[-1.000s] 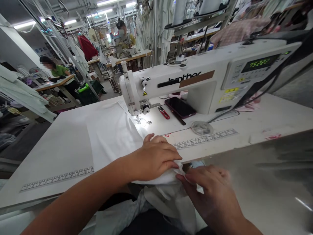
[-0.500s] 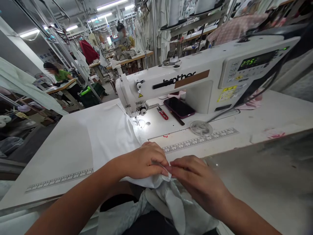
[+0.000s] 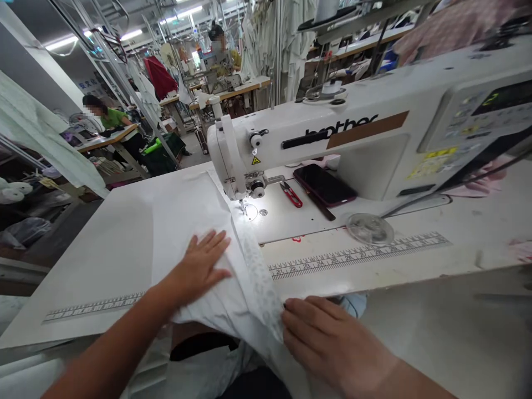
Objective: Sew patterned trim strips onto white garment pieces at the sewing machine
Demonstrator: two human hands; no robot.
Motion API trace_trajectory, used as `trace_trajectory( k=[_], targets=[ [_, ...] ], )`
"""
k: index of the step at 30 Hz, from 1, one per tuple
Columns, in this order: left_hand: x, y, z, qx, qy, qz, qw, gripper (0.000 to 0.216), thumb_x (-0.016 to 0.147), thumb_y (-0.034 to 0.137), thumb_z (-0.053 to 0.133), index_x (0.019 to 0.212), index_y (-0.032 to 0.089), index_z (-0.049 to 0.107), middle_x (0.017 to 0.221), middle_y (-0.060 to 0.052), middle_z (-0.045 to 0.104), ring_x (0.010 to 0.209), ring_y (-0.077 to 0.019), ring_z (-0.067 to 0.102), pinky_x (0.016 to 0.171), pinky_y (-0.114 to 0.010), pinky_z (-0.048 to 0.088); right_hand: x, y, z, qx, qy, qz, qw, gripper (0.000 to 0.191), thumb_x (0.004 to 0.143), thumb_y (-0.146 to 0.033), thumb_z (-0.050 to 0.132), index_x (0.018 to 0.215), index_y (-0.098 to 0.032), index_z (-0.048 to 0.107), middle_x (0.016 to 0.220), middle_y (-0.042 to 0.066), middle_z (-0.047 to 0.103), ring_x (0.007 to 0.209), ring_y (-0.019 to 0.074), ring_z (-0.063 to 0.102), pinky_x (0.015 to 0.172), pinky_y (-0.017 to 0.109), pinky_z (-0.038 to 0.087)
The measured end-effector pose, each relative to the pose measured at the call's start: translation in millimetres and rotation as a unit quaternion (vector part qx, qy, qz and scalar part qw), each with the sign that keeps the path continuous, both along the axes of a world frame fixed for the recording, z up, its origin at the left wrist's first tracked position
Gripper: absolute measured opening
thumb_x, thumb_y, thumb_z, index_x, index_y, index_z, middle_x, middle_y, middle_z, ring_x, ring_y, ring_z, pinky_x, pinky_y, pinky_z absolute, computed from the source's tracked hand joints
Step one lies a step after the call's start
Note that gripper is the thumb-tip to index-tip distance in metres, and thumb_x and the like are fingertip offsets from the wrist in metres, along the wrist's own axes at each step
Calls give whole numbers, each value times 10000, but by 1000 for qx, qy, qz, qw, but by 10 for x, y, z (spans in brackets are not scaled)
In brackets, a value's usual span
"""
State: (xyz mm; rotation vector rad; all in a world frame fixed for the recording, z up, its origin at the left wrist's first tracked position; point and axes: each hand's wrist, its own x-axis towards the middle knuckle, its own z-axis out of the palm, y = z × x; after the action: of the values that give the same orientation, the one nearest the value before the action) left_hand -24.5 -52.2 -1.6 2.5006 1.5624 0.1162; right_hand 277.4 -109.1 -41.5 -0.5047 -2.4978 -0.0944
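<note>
Back left, on the floor: dark green bin or bag (image 3: 168, 157), can't tell which; something bright green (image 3: 153, 147) at its top. Next, white cloth (image 3: 183, 216) flat on table (image 3: 103, 238), left of the needle, near end over the edge. Left hand (image 3: 197, 274) on it, palm down, fingers spread, gripping nothing. Patterned strip (image 3: 258, 271) along cloth's right side. Red snips (image 3: 291, 195), then dark phone (image 3: 326, 184), under sewing machine (image 3: 366, 160) arm. Right hand (image 3: 332, 346) at strip's near end, fingers together; can't tell if pinching. Further right, clear round dish (image 3: 369, 228) by printed ruler (image 3: 349, 258); greyish contents, too blurred to name.
</note>
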Motion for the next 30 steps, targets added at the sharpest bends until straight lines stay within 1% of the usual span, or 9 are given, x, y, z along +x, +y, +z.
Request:
trace_trajectory(
  k=[3, 5, 7, 10, 13, 15, 19, 22, 30],
  targets=[
    [-457, 114, 15, 10, 8, 15, 1000, 555, 958, 477, 396, 1438, 199, 379, 1525, -113, 341, 1431, -275, 267, 1163, -537, 230, -201, -26, -79, -9, -22, 11, 1000, 180, 931, -213, 509, 1039, -169, 647, 1053, 39, 678, 1068, 233, 522, 985, 412, 343],
    [-534, 136, 8, 41, 0, 47, 998, 521, 955, 443, 413, 1402, 175, 430, 1495, -125, 394, 1412, -279, 313, 1156, -543, 251, -301, -31, -44, 3, -16, 12, 1000, 172, 932, -221, 504, 1002, -165, 651, 971, 39, 682, 999, 217, 536, 943, 396, 367],
    [-382, 124, -5, 81, -14, 70, 994, 431, 954, 374, 428, 1328, 173, 503, 1439, -126, 475, 1369, -285, 389, 1142, -573, 260, -341, -30, 41, 13, -4, 5, 1000, 195, 944, -200, 469, 941, -164, 660, 896, 32, 676, 943, 199, 544, 900, 381, 388],
    [142, 106, 18, 127, -79, 67, 986, 289, 947, 236, 391, 1152, 170, 583, 1324, -121, 582, 1263, -252, 513, 1124, -550, 317, -309, -32, 230, 53, 3, -10, 999, 282, 946, -114, 410, 897, -190, 677, 849, 6, 674, 914, 169, 546, 897, 362, 390],
    [646, 161, 84, 102, -148, 50, 982, 232, 943, 211, 385, 1102, 169, 548, 1250, -124, 613, 1204, -224, 552, 1098, -492, 383, -287, -45, 434, 76, -45, -28, 996, 301, 926, -71, 430, 910, -225, 688, 907, -16, 693, 961, 158, 540, 929, 352, 382],
    [803, 228, 104, 74, -135, 59, 986, 206, 941, 223, 412, 1103, 153, 518, 1317, -153, 562, 1279, -256, 489, 1106, -533, 351, -322, -54, 516, 71, -78, -33, 994, 292, 922, -66, 443, 911, -218, 691, 915, -16, 694, 982, 160, 531, 930, 356, 387],
    [729, 304, 49, 38, -67, 76, 994, 266, 946, 263, 446, 1185, 145, 439, 1429, -191, 456, 1407, -305, 311, 1105, -649, 238, -391, -54, 486, 71, -92, -10, 993, 304, 945, -90, 411, 891, -191, 693, 860, -2, 680, 952, 170, 525, 927, 373, 398],
    [649, 268, 4, 36, -53, 61, 996, 274, 964, 271, 409, 1208, 146, 407, 1438, -191, 448, 1420, -291, 289, 1109, -648, 225, -314, -42, 405, 59, -83, -12, 995, 314, 957, -109, 399, 905, -197, 696, 881, 9, 690, 994, 188, 530, 968, 397, 379],
    [716, 219, -24, 37, -55, 57, 996, 182, 960, 251, 401, 1105, 150, 446, 1464, -206, 407, 1426, -308, 266, 1104, -674, 210, -54, 10, 284, -10, -27, -18, 999, 340, 991, -169, 368, 940, -225, 700, 939, 10, 726, 994, 186, 572, 1005, 373, 368]
  ],
)
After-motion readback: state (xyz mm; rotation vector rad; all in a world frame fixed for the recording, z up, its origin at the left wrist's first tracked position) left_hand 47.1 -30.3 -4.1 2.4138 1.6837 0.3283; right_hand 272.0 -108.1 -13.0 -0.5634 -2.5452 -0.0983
